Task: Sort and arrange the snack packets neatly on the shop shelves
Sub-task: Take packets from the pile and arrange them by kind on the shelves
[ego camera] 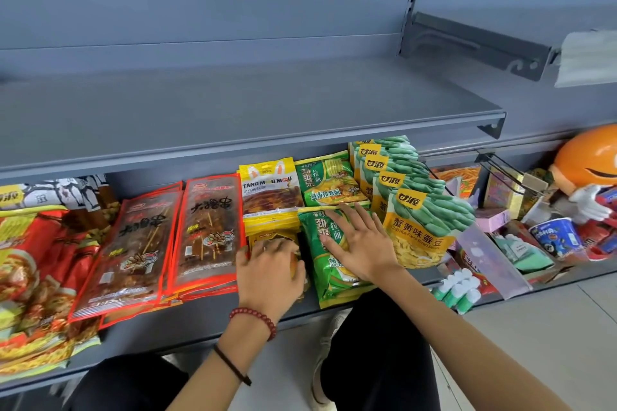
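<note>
Snack packets laid out on the lower shelf (pixel 207 327) of a grey shop unit, seen from above; the upper shelf (pixel 233 110) carries nothing in the part shown. The front green noodle packet (pixel 334 280) is taken as the landmark. The right hand (pixel 362 243) is laid flat on it with the fingers straight and spread, nothing being gripped. Just left of the landmark, the left hand (pixel 267 274) is curled over a small yellow packet (pixel 270 237), which appears to be gripped, though the fingers are blurred. Behind that packet a stack of yellow Tang Mou Mou packets (pixel 270 190) is seen, and directly behind the landmark a second green noodle packet (pixel 327 182). To the right of the landmark, touching it, a stepped row of broad bean packets (pixel 417 230) is stood on edge. Further left of the landmark, two piles of red skewer-snack packets (pixel 207 227) are laid flat. The step in hand is judged to be the squaring of the green column under the flat palm while the small yellow packet is brought into line with its stack. The next move would call for the yellow packet to be slid back against the stack without disturbing the green packets beside it.
</note>
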